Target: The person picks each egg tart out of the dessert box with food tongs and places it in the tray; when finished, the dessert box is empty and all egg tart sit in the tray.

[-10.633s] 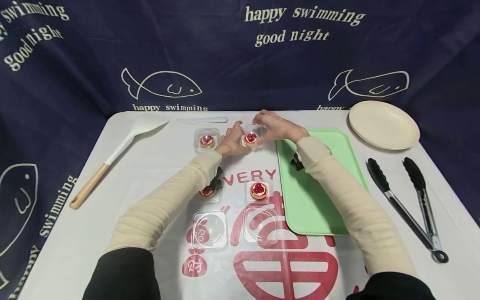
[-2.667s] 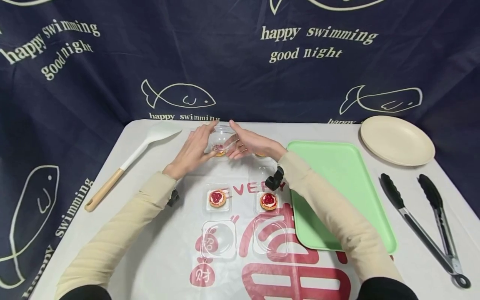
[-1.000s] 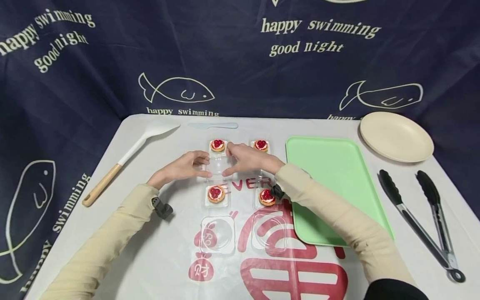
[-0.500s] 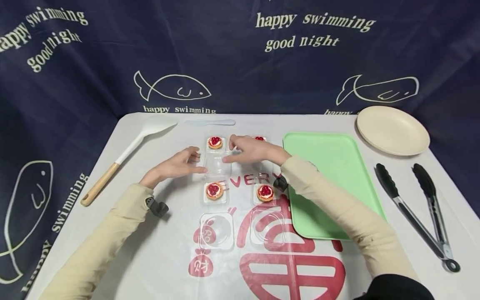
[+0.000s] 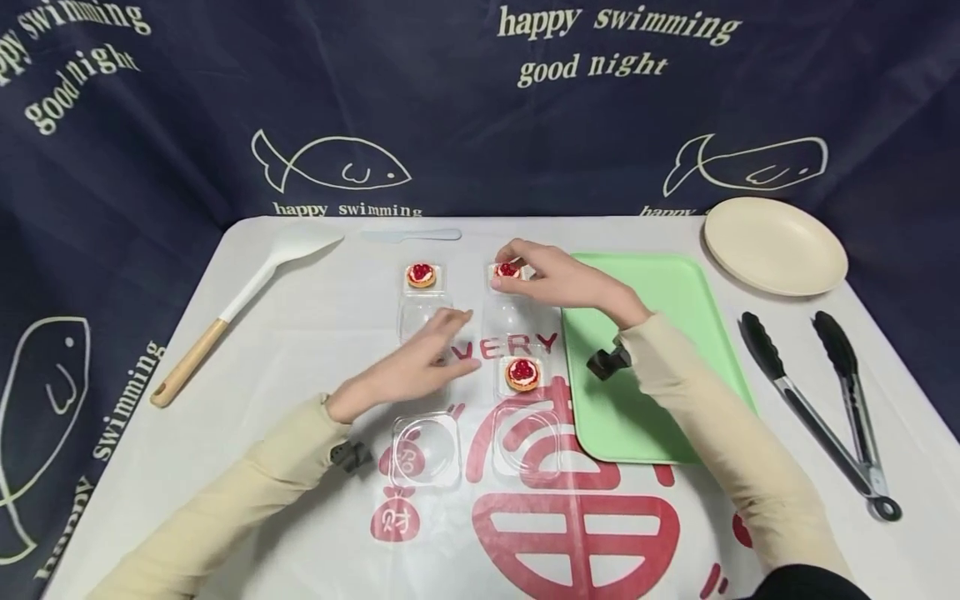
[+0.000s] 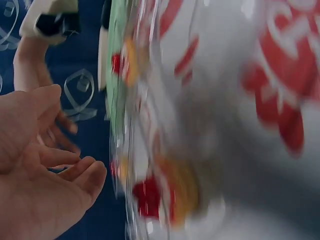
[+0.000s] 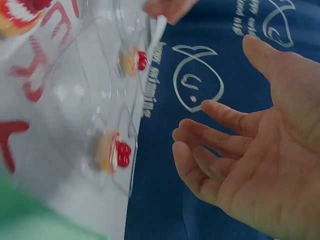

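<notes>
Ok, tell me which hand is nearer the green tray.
Right: the right hand is by the far left corner of the green tray, forearm over it. The left hand is farther left, with a red-topped tart between it and the tray.

Tarts [image 5: 522, 375] lie in containers [image 5: 425, 451] in two rows at the centre of the worktop [image 5: 225, 492]. The knife [image 5: 411, 236] lies behind the rear row; the spatula [image 5: 251, 287], left. The tray [image 5: 630, 421] lies right of the containers; farther right, the tongs [image 5: 821, 427] lie before the plate [image 5: 776, 246].
</notes>
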`<state>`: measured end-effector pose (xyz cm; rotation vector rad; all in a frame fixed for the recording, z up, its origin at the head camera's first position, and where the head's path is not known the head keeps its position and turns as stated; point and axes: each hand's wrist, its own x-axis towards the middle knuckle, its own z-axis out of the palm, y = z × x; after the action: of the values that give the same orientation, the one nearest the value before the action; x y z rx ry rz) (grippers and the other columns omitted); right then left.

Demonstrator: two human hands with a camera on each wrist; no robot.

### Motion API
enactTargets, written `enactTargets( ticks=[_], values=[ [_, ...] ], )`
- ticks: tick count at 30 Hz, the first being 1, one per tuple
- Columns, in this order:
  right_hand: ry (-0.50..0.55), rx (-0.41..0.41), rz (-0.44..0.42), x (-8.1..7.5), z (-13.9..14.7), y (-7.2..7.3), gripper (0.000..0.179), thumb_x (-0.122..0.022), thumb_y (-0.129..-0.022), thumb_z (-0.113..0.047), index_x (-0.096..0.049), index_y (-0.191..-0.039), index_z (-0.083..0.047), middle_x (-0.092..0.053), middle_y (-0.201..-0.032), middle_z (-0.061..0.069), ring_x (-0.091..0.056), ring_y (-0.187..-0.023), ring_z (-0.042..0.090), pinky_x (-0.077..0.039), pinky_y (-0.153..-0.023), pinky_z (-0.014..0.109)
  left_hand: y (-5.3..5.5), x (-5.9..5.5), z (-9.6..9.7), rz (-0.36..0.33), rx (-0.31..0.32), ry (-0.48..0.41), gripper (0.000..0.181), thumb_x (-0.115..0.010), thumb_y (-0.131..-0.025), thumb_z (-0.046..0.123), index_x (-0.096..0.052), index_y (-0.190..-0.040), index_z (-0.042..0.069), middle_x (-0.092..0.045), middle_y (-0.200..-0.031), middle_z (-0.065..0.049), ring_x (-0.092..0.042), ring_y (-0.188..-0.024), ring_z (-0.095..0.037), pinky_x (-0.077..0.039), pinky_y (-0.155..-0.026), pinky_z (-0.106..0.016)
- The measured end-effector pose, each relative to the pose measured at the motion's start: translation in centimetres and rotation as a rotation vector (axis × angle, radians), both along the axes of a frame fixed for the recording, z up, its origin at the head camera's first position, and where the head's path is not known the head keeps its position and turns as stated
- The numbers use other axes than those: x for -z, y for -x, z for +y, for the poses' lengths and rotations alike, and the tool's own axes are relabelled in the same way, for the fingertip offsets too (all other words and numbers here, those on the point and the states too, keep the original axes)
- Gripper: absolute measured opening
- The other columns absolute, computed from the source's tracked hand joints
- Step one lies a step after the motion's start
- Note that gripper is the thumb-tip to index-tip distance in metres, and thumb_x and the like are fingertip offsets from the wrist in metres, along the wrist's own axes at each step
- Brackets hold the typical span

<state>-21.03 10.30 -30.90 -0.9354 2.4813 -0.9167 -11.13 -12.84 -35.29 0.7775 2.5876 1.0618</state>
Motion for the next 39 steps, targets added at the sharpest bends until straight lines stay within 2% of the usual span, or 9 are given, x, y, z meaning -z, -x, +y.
enactTargets(
  ticks=[5, 10, 17, 19, 24, 26, 32, 37, 39],
  values=[
    [0.055, 0.087, 0.006, 0.0, 3.3, -0.9, 0.041, -0.059, -0.097, -0.025, -0.051, -0.129, 0.001, -0.054, -0.133, 0.02, -0.051, -0.124, 0.035, -0.044, -0.101, 0.051, -0.6, 0.5, 2.1, -0.021, 0.078, 0.048, 0.075, -0.061, -0.097, 0.027, -0.022, -0.148, -0.012, -0.037, -0.142, -0.02, -0.049, -0.114, -0.027, -0.043, -0.104, -0.04],
    [0.056, 0.229, 0.014, 0.1, 7.7, -2.2, 0.048, -0.057, -0.099, -0.026, -0.046, -0.136, 0.004, -0.049, -0.138, 0.022, -0.043, -0.13, 0.039, -0.038, -0.104, 0.056, -0.7, 1.3, 3.3, -0.006, 0.12, 0.091, 0.074, -0.064, -0.094, 0.024, -0.028, -0.147, -0.012, -0.038, -0.138, -0.019, -0.049, -0.11, -0.023, -0.045, -0.102, -0.037],
    [0.002, 0.449, 0.063, 0.7, 15.2, -4.1, 0.066, -0.055, -0.099, -0.033, -0.034, -0.144, 0.01, -0.037, -0.144, 0.032, -0.036, -0.13, 0.049, -0.035, -0.101, 0.062, -1.0, 1.8, 3.8, -0.015, 0.075, 0.095, 0.074, -0.071, -0.089, 0.02, -0.034, -0.146, -0.009, -0.037, -0.136, -0.019, -0.053, -0.099, -0.023, -0.052, -0.085, -0.031],
    [-0.041, 0.52, 0.097, 1.0, 17.5, -4.9, 0.072, -0.056, -0.098, -0.036, -0.028, -0.145, 0.012, -0.034, -0.143, 0.035, -0.039, -0.122, 0.05, -0.033, -0.099, 0.063, -1.0, 1.9, 3.9, -0.028, 0.061, 0.099, 0.075, -0.073, -0.088, 0.019, -0.034, -0.146, -0.009, -0.036, -0.137, -0.019, -0.054, -0.096, -0.022, -0.052, -0.08, -0.028],
    [-0.151, 0.667, 0.162, 2.2, 23.0, -7.2, 0.084, -0.06, -0.094, -0.035, -0.019, -0.144, 0.019, -0.036, -0.123, 0.044, -0.036, -0.105, 0.051, -0.03, -0.091, 0.065, -0.9, 2.1, 4.2, -0.045, 0.035, 0.097, 0.076, -0.075, -0.086, 0.018, -0.036, -0.145, -0.008, -0.036, -0.137, -0.018, -0.055, -0.091, -0.021, -0.051, -0.072, -0.022],
    [-0.235, 0.702, 0.154, 2.8, 25.0, -8.1, 0.082, -0.062, -0.092, -0.036, -0.026, -0.135, 0.024, -0.038, -0.107, 0.043, -0.038, -0.099, 0.052, -0.037, -0.083, 0.061, -0.8, 2.1, 4.3, -0.052, 0.029, 0.09, 0.077, -0.076, -0.085, 0.018, -0.037, -0.145, -0.008, -0.036, -0.137, -0.018, -0.055, -0.091, -0.022, -0.051, -0.07, -0.022],
    [-0.54, 0.75, 0.007, 4.6, 29.6, -10.4, 0.084, -0.06, -0.089, -0.054, -0.037, -0.098, 0.026, -0.038, -0.084, 0.035, -0.046, -0.071, 0.044, -0.043, -0.06, 0.048, -0.8, 2.2, 4.5, -0.065, 0.006, 0.088, 0.075, -0.078, -0.083, 0.018, -0.041, -0.144, -0.004, -0.038, -0.136, -0.017, -0.055, -0.095, -0.024, -0.052, -0.075, -0.025],
    [-0.638, 0.753, -0.123, 5.3, 30.7, -11.1, 0.077, -0.063, -0.083, -0.063, -0.041, -0.077, 0.011, -0.041, -0.071, 0.019, -0.047, -0.062, 0.031, -0.044, -0.053, 0.037, -0.8, 2.2, 4.6, -0.075, -0.008, 0.084, 0.074, -0.078, -0.082, 0.016, -0.042, -0.144, -0.003, -0.039, -0.135, -0.017, -0.054, -0.092, -0.022, -0.051, -0.072, -0.025],
    [-0.657, 0.74, -0.14, 5.4, 30.8, -11.3, 0.077, -0.065, -0.081, -0.063, -0.044, -0.075, 0.01, -0.043, -0.07, 0.019, -0.048, -0.063, 0.032, -0.045, -0.055, 0.039, -0.8, 2.1, 4.6, -0.074, -0.009, 0.084, 0.075, -0.078, -0.083, 0.016, -0.041, -0.144, -0.004, -0.039, -0.135, -0.017, -0.054, -0.092, -0.022, -0.051, -0.074, -0.026]
  ],
)
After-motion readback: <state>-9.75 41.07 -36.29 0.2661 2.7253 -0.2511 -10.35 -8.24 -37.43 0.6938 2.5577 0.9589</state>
